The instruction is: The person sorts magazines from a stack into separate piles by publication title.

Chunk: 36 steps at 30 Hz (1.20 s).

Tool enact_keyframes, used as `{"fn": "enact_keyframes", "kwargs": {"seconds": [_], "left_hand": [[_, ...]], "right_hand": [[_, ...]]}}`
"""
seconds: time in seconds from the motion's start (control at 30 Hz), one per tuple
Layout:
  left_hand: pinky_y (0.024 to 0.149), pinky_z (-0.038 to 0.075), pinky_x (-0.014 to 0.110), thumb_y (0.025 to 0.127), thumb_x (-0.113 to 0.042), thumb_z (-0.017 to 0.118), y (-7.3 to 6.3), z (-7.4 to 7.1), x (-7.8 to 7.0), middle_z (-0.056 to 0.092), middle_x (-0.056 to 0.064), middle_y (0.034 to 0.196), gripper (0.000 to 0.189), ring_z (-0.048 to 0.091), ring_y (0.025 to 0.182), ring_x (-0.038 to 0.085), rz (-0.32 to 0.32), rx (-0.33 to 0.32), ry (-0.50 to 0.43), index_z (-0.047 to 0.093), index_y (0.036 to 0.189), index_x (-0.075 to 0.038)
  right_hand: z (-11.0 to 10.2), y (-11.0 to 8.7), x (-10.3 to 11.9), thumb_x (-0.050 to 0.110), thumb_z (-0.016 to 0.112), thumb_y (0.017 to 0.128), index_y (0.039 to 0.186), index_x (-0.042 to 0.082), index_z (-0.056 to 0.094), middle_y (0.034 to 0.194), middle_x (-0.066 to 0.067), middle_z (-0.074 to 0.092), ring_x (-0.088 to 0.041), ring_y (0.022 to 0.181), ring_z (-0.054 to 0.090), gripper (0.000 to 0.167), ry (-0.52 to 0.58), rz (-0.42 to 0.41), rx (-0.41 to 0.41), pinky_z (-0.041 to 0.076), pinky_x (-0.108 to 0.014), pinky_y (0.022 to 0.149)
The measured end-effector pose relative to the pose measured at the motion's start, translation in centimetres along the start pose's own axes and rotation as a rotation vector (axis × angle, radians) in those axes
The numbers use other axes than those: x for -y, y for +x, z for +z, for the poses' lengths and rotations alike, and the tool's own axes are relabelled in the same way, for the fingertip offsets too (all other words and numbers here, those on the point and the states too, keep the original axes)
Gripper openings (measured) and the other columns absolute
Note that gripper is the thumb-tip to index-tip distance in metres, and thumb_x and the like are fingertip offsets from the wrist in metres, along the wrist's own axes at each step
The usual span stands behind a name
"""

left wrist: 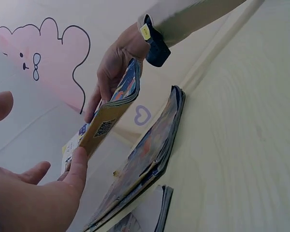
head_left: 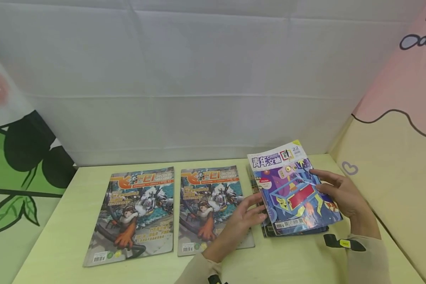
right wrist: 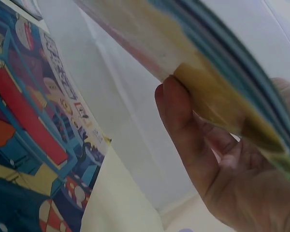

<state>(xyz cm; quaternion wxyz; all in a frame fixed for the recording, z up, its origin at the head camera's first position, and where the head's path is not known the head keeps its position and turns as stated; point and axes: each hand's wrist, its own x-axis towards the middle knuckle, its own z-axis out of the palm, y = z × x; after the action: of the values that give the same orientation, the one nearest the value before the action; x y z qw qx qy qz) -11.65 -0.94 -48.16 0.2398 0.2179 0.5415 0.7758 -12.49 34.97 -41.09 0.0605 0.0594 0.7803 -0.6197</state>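
Above the right-hand pile, my right hand (head_left: 344, 193) grips the right side of a magazine (head_left: 291, 193) with a white title band and a blue-purple cover. Its yellow back and a printed code show in the left wrist view, where it hangs tilted over the pile of magazines (left wrist: 152, 140). My left hand (head_left: 239, 221) is at the magazine's left edge, with one fingertip at its yellow back and the thumb spread apart. The right wrist view catches the right hand (right wrist: 241, 179) below the raised magazine (right wrist: 217, 92), beside another blue cover (right wrist: 24, 111).
Two matching magazines with orange titles lie face up: one at the left (head_left: 135, 213), one in the middle (head_left: 206, 209), close to the left forearm. A white cloth wall (head_left: 198, 79) rises behind the pale yellow table (head_left: 280, 264). Printed panels stand on both sides.
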Motion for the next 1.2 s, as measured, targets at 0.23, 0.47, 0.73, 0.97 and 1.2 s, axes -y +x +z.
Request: {"fn": "enact_keyframes", "kwargs": {"seconds": [0.23, 0.47, 0.73, 0.97, 1.2], "left_hand": [[0.121, 0.049, 0.041, 0.11, -0.013, 0.059, 0.0, -0.3, 1.0, 0.035, 0.02, 0.177, 0.066, 0.045, 0.155, 0.044, -0.001, 0.031, -0.034, 0.035, 0.17, -0.003], [0.121, 0.049, 0.04, 0.112, -0.013, 0.057, 0.0, -0.2, 1.3, 0.031, 0.024, 0.178, 0.066, 0.04, 0.159, 0.045, -0.02, 0.031, -0.074, 0.031, 0.171, 0.001], [0.127, 0.043, 0.049, 0.113, -0.014, 0.056, 0.0, -0.3, 1.7, 0.036, 0.025, 0.175, 0.064, 0.04, 0.16, 0.044, -0.041, 0.02, -0.086, 0.032, 0.17, 0.0], [0.128, 0.043, 0.048, 0.113, -0.014, 0.056, 0.0, -0.2, 2.0, 0.032, 0.03, 0.176, 0.064, 0.036, 0.162, 0.047, -0.067, 0.032, -0.146, 0.033, 0.17, 0.003], [0.125, 0.047, 0.047, 0.112, -0.016, 0.058, 0.2, -0.4, 2.2, 0.032, 0.03, 0.176, 0.065, 0.035, 0.162, 0.047, -0.101, 0.035, -0.162, 0.034, 0.169, 0.004]], "right_hand": [[-0.1, 0.4, -1.0, 0.011, 0.069, 0.111, 0.145, 0.038, 0.075, 0.12, 0.015, 0.07, -0.019, 0.097, 0.078, 0.044, -0.012, 0.045, -0.009, 0.069, -0.038, 0.082], [0.0, 0.9, -1.9, 0.003, 0.066, 0.11, 0.14, 0.037, 0.077, 0.118, 0.01, 0.07, -0.017, 0.096, 0.078, 0.047, 0.025, 0.03, -0.001, 0.07, -0.037, 0.08], [0.1, 1.3, -2.8, 0.003, 0.067, 0.109, 0.142, 0.034, 0.076, 0.12, 0.007, 0.067, -0.015, 0.098, 0.077, 0.046, -0.016, 0.032, -0.009, 0.069, -0.037, 0.082], [0.6, 1.3, -3.1, 0.005, 0.068, 0.109, 0.159, 0.008, 0.061, 0.157, -0.035, 0.049, -0.014, 0.105, 0.073, 0.05, -0.146, 0.06, -0.043, 0.069, -0.036, 0.087], [0.9, 1.3, -3.2, 0.004, 0.066, 0.11, 0.162, -0.008, 0.046, 0.165, -0.044, 0.037, -0.028, 0.112, 0.075, 0.057, -0.263, 0.08, -0.052, 0.068, -0.035, 0.087]]}}
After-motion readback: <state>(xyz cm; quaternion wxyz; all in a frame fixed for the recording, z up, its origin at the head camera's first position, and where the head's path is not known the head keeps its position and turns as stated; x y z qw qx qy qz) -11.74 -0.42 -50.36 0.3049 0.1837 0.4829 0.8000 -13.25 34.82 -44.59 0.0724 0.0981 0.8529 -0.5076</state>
